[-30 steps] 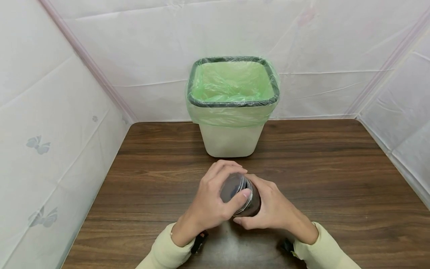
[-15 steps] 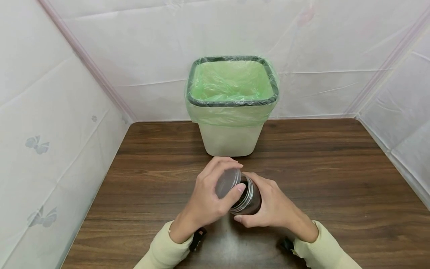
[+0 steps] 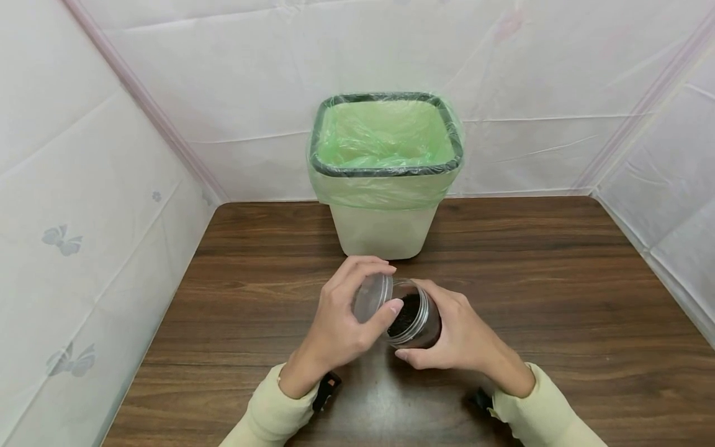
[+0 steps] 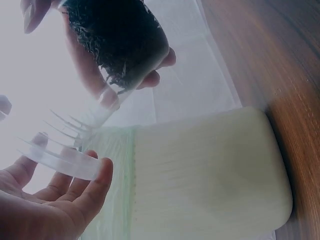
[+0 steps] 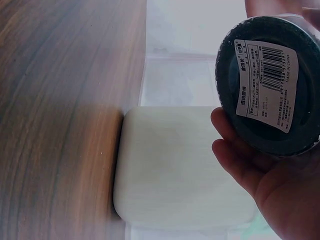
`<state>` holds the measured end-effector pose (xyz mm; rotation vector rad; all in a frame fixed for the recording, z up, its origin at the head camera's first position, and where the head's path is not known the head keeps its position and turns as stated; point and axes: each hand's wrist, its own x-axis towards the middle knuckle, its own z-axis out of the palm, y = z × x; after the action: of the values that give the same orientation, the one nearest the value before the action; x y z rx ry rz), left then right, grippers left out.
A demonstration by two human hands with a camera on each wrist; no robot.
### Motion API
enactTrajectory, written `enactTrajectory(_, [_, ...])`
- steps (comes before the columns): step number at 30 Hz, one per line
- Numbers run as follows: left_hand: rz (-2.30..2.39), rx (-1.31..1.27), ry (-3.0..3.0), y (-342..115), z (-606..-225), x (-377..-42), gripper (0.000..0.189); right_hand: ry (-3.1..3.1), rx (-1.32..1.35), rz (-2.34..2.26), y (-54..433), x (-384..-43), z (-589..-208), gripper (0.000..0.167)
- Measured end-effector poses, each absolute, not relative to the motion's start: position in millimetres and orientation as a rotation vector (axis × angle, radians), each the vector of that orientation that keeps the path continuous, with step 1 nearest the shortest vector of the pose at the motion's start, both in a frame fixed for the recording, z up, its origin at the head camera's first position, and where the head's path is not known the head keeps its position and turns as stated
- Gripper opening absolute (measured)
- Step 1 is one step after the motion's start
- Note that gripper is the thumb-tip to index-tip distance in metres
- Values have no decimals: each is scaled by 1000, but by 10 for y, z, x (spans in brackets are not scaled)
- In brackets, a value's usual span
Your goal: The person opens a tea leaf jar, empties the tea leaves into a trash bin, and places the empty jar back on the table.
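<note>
In the head view my left hand (image 3: 335, 320) grips a clear round lid (image 3: 368, 300) between thumb and fingers. Beside it my right hand (image 3: 463, 329) holds a clear jar (image 3: 429, 324) around its side, mouth tilted toward the lid. Dark, dry shreds like loose tea leaves (image 3: 406, 315) fill much of the jar. From the left wrist, the lid (image 4: 70, 162) appears apart from the threaded neck, and the dark shreds (image 4: 117, 40) show through the wall. A white barcode label (image 5: 267, 85) on the jar's base faces the right wrist camera.
Behind the hands stands a pale bin (image 3: 385, 233) lined with a green plastic bag (image 3: 385, 192), its dark rim (image 3: 388, 171) around the opening. Both rest on a brown wooden table (image 3: 268, 248). White sheeting (image 3: 251, 81) walls the back and sides.
The lid has come away from the jar's mouth, moving left with my left hand. The jar has shifted slightly right and up in the head view, and its contents now show.
</note>
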<state>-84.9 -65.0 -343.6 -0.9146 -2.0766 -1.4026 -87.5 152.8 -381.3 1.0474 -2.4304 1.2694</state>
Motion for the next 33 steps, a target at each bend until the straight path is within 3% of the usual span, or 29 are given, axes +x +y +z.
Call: enactTrajectory(33, [-1448, -873, -2211, -772, -3454, -883, 38, -2445, 998, 1250, 1618, -929, -3719, 86])
